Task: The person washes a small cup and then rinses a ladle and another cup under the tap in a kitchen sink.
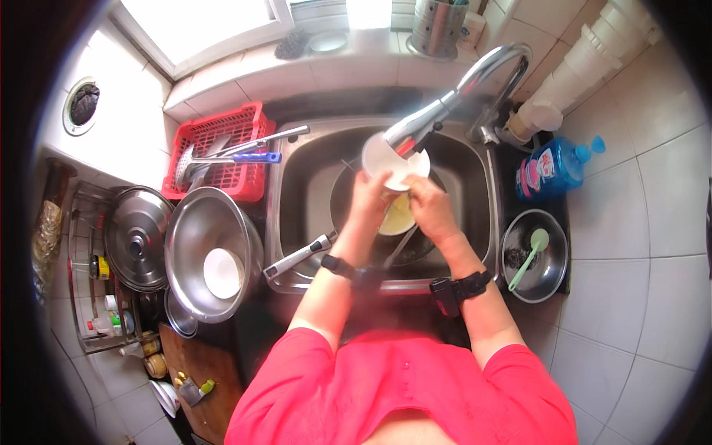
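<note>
My left hand (369, 196) and my right hand (429, 203) grip the near rim of a white bowl (374, 157), tilted beneath the spout of the chrome faucet (423, 118). Under my hands, a second bowl with a pale yellow inside (399, 218) sits within a dark pan in the stainless steel sink (473, 194). The pan's grey-and-black handle (299, 257) reaches over the sink's left front edge. A thin utensil handle (401, 246) slants out from near the yellow bowl. My hands and the white bowl hide much of the pan.
Left of the sink stand a red plastic basket (253, 186) with ladles, a large steel basin (183, 250) holding a white bowl (222, 272), and a wooden cutting board (208, 384). At right are a blue detergent bottle (548, 169) and a steel bowl (548, 278) with a green spoon (525, 267).
</note>
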Demonstrator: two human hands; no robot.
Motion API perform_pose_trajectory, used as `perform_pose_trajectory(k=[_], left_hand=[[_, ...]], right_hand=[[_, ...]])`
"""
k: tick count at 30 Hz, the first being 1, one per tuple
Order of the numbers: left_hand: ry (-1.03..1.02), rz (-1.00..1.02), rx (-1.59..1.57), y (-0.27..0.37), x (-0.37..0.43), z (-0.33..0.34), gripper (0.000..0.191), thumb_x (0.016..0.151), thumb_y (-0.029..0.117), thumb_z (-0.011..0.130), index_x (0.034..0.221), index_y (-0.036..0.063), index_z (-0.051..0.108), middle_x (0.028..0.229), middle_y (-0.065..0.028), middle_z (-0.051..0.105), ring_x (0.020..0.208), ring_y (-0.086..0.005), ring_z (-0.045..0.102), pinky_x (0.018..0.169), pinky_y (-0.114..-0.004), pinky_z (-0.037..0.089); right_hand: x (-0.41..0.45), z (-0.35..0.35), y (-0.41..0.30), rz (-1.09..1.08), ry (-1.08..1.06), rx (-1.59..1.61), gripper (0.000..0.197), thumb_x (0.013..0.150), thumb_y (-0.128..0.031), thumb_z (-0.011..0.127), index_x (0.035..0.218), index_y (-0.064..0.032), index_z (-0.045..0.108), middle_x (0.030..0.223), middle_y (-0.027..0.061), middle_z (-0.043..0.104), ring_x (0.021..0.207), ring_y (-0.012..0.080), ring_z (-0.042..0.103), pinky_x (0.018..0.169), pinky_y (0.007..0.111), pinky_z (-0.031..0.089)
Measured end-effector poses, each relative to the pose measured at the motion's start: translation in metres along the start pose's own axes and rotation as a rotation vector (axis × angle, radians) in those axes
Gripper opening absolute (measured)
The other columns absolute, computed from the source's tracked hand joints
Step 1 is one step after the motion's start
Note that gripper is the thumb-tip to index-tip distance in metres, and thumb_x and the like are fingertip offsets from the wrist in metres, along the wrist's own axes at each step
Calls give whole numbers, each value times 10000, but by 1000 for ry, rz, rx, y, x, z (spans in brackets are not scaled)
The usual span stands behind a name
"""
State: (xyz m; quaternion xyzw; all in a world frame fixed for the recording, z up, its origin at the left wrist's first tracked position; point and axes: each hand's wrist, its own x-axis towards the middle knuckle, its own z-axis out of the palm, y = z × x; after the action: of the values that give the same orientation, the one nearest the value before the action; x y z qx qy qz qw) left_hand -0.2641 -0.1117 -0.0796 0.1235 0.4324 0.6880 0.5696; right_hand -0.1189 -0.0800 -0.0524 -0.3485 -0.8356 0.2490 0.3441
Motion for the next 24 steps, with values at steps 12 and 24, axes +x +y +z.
perform_pose_trajectory(k=[12,24], left_hand=[[-226,-170,-326,0,7,-25,503,800,163,613,1258,65,430,1224,-108,492,1136,-262,494,879,-455,472],[-176,-369,-354,13,-5,-28,553,817,276,616,1272,52,396,1202,-136,533,1080,-267,550,864,-415,492]], right_hand=[[-32,56,47,481,-468,-75,208,816,-138,497,959,-79,637,986,139,638,933,323,596,805,414,466],[-33,152,65,667,-227,303,211,845,-192,521,965,-53,625,987,135,633,925,277,600,729,378,498]])
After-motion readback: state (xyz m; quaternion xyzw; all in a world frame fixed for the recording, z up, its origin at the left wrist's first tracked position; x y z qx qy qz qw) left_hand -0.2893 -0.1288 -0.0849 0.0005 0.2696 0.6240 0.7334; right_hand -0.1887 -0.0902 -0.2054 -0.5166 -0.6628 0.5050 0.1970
